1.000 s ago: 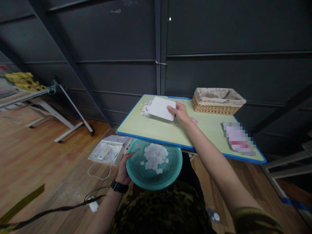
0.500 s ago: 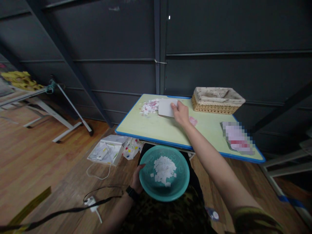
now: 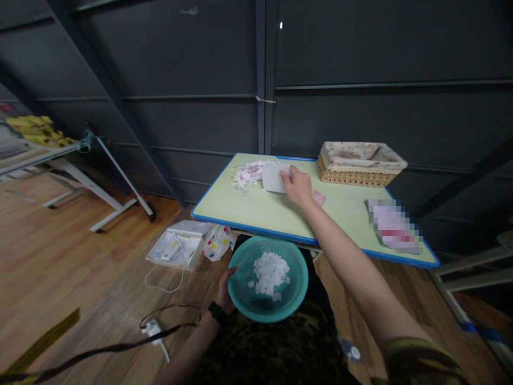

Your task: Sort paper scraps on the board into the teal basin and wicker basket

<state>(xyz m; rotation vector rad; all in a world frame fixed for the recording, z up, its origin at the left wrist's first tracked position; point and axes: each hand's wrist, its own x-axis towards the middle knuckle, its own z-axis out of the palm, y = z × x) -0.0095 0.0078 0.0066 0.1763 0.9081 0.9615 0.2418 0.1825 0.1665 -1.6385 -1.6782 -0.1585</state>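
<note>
My left hand (image 3: 226, 291) grips the left rim of a teal plastic colander (image 3: 294, 289), which rests on my lap below the table edge. Small white paper-like pieces (image 3: 271, 271) lie heaped in the colander. Over the table, my right hand (image 3: 297, 184) is closed on a flat white card (image 3: 274, 179), thumb on its near face. Just left of the card, a pile of white and pinkish scraps (image 3: 247, 174) is spread on the pale green tabletop (image 3: 224, 206); the card hides part of that pile's right side.
A lined wicker basket (image 3: 356, 174) stands at the table's back right. Nearby are a pink patch (image 3: 319, 198) and a blurred-out flat package (image 3: 395, 227). On the floor lie a white box (image 3: 176, 246), a spotted bag (image 3: 218, 243), cables and a power strip (image 3: 152, 329).
The view has shifted slightly. Both hands keep their hold on the colander and the card; the colander sits a little higher in view, and the card is tilted slightly differently.
</note>
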